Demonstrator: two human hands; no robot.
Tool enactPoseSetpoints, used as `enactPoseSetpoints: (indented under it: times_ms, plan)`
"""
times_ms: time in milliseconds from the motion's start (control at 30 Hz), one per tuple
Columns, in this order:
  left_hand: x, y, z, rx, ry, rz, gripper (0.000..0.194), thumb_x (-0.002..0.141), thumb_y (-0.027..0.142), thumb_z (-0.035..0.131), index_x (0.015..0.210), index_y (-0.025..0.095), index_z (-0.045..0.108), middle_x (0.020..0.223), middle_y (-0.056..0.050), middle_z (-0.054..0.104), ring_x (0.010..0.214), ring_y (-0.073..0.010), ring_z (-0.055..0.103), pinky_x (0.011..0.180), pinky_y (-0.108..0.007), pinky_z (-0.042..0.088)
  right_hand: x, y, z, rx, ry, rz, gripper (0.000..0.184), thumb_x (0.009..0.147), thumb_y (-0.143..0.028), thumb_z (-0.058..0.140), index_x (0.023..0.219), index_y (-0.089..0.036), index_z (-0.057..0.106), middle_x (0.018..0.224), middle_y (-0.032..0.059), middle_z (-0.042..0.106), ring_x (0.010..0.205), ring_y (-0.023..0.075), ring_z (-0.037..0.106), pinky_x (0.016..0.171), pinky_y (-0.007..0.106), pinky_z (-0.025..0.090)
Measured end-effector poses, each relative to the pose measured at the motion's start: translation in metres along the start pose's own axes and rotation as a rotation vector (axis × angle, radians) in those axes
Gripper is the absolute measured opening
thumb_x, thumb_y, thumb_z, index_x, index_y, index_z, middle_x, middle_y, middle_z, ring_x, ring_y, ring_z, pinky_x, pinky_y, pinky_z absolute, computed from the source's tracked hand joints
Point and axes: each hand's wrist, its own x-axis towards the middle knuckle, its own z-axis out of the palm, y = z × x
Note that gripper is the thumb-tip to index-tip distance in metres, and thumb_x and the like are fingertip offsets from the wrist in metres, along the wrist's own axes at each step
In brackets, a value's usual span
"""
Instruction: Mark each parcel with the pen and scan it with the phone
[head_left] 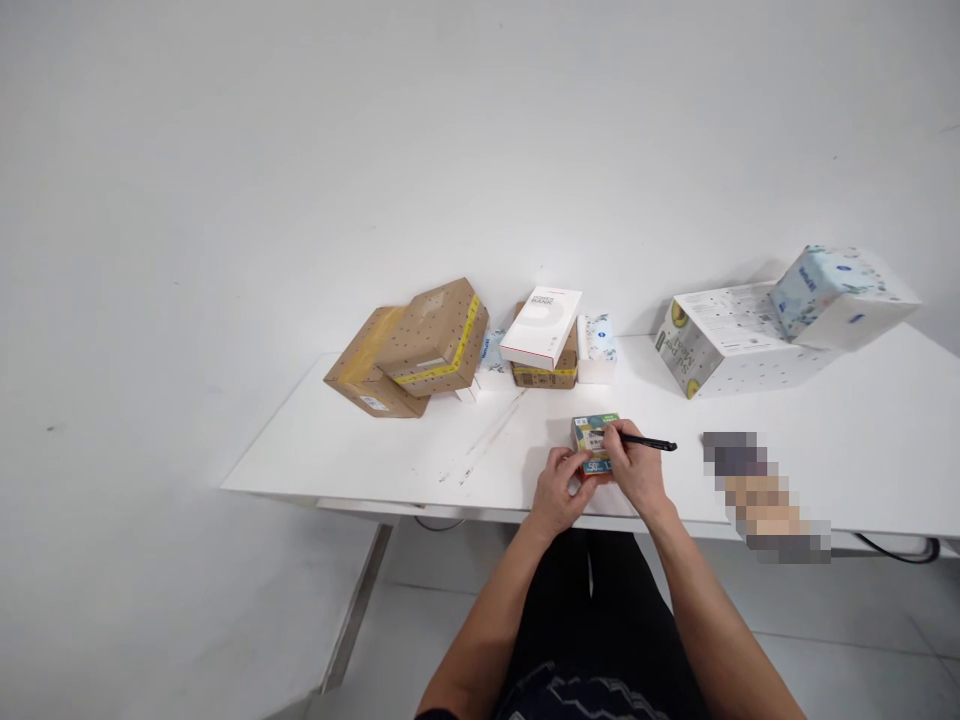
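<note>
Near the table's front edge lies a small green, yellow and blue printed box, with a pale label on its upper side. My left hand grips its left and near side, fingers bent against it. A black pen is pinched in my right hand, its back end pointing right. The pen's front end reaches over the label; whether the tip touches it I cannot tell. Part of the box is hidden under my fingers.
Two brown cartons lean together at the left. A white power bank box rests on a smaller carton between tissue packs. At the right, another tissue pack tops a white box. A pixelated patch covers something nearby.
</note>
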Motion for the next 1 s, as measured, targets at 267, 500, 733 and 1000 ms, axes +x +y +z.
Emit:
enactPoseSetpoints:
  times_ms: [267,500,733,1000]
  plan:
    - [-0.0002,-0.0007,0.0003,-0.008,0.008,0.008,0.037,0.085,0.03,0.059,0.121,0.024,0.054,0.105,-0.006,0.047,0.086,-0.0153,0.057,0.076,-0.033,0.055,0.0017,-0.0029,0.0002,-0.057,-0.021,-0.028,0.026,0.089,-0.039,0.042,0.077,-0.019,0.055,0.062,-0.0005,0.056,0.055,0.014,0.051,0.055,0.027,0.041]
    - [-0.0006,-0.0015,0.0006,-0.008,0.011,0.017,0.037,0.086,0.031,0.059,0.121,0.023,0.054,0.106,-0.007,0.047,0.089,-0.0163,0.057,0.079,-0.034,0.055,0.0024,-0.0039,-0.0006,-0.08,-0.04,-0.042,0.026,0.089,-0.038,0.041,0.078,-0.02,0.055,0.063,-0.0003,0.057,0.056,0.0143,0.052,0.056,0.027,0.041]
    - [-0.0007,-0.0018,0.0003,-0.002,0.003,0.007,0.036,0.085,0.031,0.059,0.121,0.023,0.054,0.104,-0.006,0.047,0.088,-0.016,0.057,0.079,-0.034,0.055,0.0016,-0.0026,-0.0007,-0.07,-0.056,-0.03,0.027,0.09,-0.039,0.041,0.079,-0.019,0.056,0.064,0.0002,0.058,0.057,0.0141,0.052,0.056,0.027,0.041]
    - [-0.0001,0.0009,-0.0016,-0.007,0.009,0.022,0.038,0.085,0.029,0.059,0.122,0.024,0.054,0.105,-0.006,0.047,0.092,-0.017,0.057,0.081,-0.034,0.055,-0.0013,-0.003,-0.0023,0.093,0.03,0.062,0.028,0.089,-0.042,0.045,0.08,-0.019,0.057,0.065,0.0007,0.06,0.057,0.0147,0.055,0.055,0.028,0.045]
